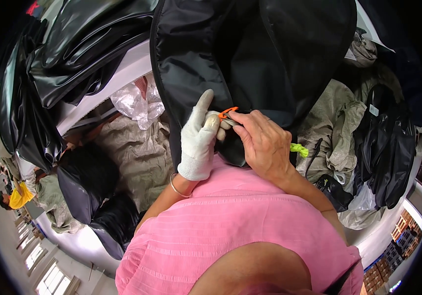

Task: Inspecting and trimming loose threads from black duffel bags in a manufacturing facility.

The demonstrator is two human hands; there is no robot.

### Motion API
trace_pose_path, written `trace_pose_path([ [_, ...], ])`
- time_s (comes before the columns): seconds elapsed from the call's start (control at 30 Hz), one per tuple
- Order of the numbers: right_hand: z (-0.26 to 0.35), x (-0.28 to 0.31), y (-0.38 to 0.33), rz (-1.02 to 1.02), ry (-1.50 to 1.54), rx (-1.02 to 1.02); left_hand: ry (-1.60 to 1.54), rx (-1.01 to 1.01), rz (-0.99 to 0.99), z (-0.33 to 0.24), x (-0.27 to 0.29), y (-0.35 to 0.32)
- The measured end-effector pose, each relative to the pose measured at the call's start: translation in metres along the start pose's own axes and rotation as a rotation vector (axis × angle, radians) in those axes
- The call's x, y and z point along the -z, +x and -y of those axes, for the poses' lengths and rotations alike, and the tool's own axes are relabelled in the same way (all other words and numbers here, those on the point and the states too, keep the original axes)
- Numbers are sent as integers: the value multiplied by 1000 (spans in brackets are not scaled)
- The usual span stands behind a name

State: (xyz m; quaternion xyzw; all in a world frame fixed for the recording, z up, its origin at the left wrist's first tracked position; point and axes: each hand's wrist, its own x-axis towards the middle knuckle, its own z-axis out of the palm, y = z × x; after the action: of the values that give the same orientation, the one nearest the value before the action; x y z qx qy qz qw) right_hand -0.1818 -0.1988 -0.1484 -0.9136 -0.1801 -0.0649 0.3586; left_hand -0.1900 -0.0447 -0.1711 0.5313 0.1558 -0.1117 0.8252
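My left hand (198, 140) wears a white knit glove and pinches the edge of a large black fabric piece (250, 54) that hangs in front of me. My bare right hand (265, 142) grips a small orange-handled snipping tool (228, 112), its tip at the same fabric edge, right beside my gloved fingers. A neon green cord or tag (299, 150) pokes out behind my right wrist. A thin metal bangle (175, 188) circles my left wrist. My pink shirt fills the lower part of the view.
Glossy black fabric (73, 49) is heaped on a white table (122, 73) at upper left. Grey sacks (137, 147) and crumpled clear plastic (137, 101) lie below it. More black pieces (388, 147) and grey sacks (336, 123) pile at right. A person in yellow (16, 196) is far left.
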Motion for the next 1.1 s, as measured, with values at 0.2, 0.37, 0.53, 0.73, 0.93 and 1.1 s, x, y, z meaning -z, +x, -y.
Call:
trace_pose_path([
  [0.2, -1, -2, 2, -10, 13, -14, 0, 16, 10, 1, 0, 1],
  [0.37, -2, -5, 2, -15, 25, -24, -31, 16, -8, 1, 0, 0],
  [0.53, -8, -8, 0, -60, 0, 18, -62, 46, 0, 0, -1, 1],
  [0.73, -4, -4, 8, -58, 27, -8, -50, 32, -6, -1, 0, 3],
  [0.93, 1, 1, 9, -63, 36, 6, 4, 4, 3, -2, -2, 2],
  [1.1, 1, 0, 5, -11, 53, -3, 25, 8, 17, 3, 3, -1],
])
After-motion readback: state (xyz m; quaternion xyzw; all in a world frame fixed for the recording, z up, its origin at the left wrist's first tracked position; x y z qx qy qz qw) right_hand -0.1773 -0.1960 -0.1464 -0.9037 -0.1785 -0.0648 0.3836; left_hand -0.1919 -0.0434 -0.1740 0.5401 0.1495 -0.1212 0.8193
